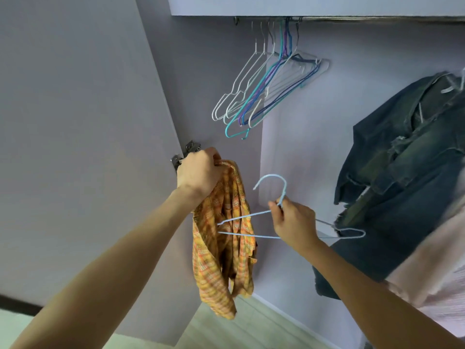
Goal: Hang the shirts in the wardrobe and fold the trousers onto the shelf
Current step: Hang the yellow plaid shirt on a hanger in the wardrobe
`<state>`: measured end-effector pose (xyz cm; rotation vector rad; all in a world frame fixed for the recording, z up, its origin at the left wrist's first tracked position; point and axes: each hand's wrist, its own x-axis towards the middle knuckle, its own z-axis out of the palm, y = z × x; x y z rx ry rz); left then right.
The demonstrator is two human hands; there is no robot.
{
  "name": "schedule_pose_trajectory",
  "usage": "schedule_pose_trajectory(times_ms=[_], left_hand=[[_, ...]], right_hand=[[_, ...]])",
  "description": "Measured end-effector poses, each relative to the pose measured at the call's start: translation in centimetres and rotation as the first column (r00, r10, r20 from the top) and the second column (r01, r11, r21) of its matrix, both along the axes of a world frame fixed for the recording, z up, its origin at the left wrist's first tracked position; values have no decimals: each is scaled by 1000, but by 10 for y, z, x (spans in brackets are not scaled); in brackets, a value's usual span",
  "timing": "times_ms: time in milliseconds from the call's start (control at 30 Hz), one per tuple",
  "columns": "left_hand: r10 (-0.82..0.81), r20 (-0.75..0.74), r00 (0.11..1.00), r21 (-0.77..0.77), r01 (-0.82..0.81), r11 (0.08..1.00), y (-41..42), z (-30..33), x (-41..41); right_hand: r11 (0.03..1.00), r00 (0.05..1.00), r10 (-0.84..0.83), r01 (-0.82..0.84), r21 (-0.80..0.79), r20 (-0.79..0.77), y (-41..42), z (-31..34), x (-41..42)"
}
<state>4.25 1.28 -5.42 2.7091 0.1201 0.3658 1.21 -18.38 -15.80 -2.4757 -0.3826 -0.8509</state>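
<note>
Both arms are reaching forward and up, bare to the frame edge. Left forearm is rising from lower left, wrist slightly bent; left hand [198, 172] is showing its back to the camera, fingers curling over and gripping the bunched top of the orange plaid shirt [224, 238], knuckles uppermost. Right forearm is coming in from lower right; right hand [293, 222] is sitting lower than the left, thumb and fingers pinching the neck of the light blue hanger [270, 195] just under its hook. Remaining right fingers appear curled, though partly hidden behind the hand.
</note>
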Motion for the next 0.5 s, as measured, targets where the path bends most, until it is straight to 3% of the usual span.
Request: schedule_pose_trajectory(times_ms=[100,200,267,333,500], left_hand=[[-112,-66,992,-83,106,991,-1,2,-4],[-240,-197,951,154,272,950,0,-12,-12],[-244,-233,941,329,312,891,3,-23,-18],[-264,-215,940,389,331,860,6,-30,-19],[-224,-274,935,276,300,913,5,-32,-16]], right_hand=[[980,997,-55,65,190,-56,14,6,4],[916,994,-81,102,388,-71,20,20,12],[915,998,-38,52,399,-44,21,29,16],[918,999,8,14,397,-54,21,31,17],[912,997,23,9,410,-73,19,29,12]])
